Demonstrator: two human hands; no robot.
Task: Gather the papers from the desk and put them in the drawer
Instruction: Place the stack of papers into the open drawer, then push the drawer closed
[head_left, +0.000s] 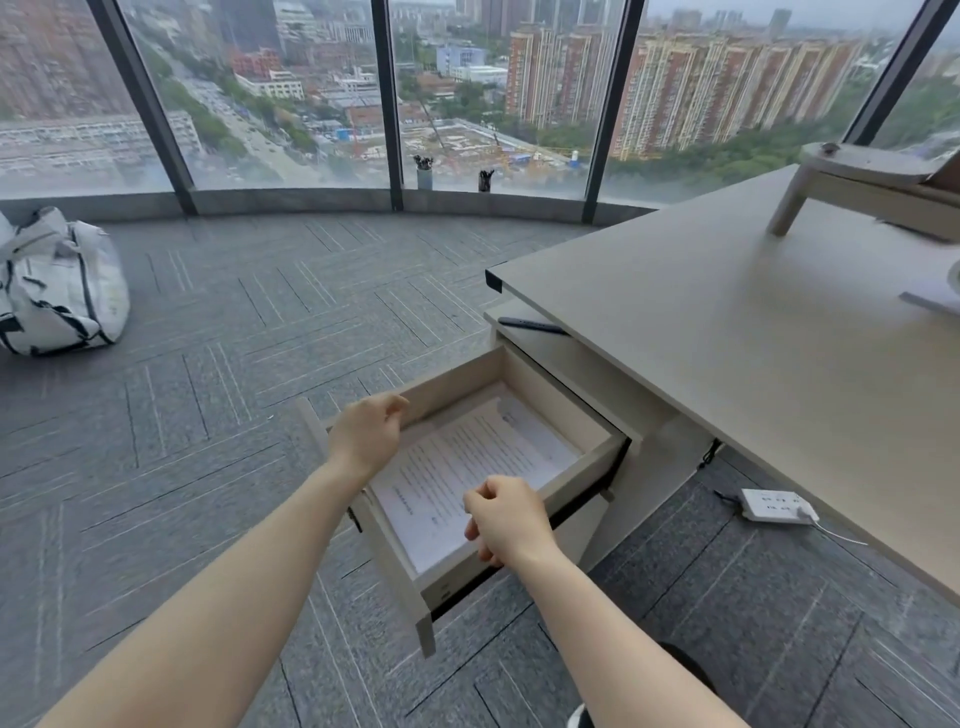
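A pale wooden drawer (592, 470) stands pulled out from the cabinet under the desk (727, 332). White printed papers (467, 457) lie flat on its bottom. My left hand (366, 434) hovers over the drawer's left side, fingers loosely curled, holding nothing. Over the drawer's near right edge, my right hand (506, 519) is curled loosely too, with nothing in it. Neither hand clearly touches the papers.
A white sheet's corner (930, 296) shows on the desk at the far right, behind it a wooden stand (852, 182). A dark pen (532, 326) lies on the cabinet top. A power strip (776, 505) sits on the carpet, a white bag (57, 283) far left.
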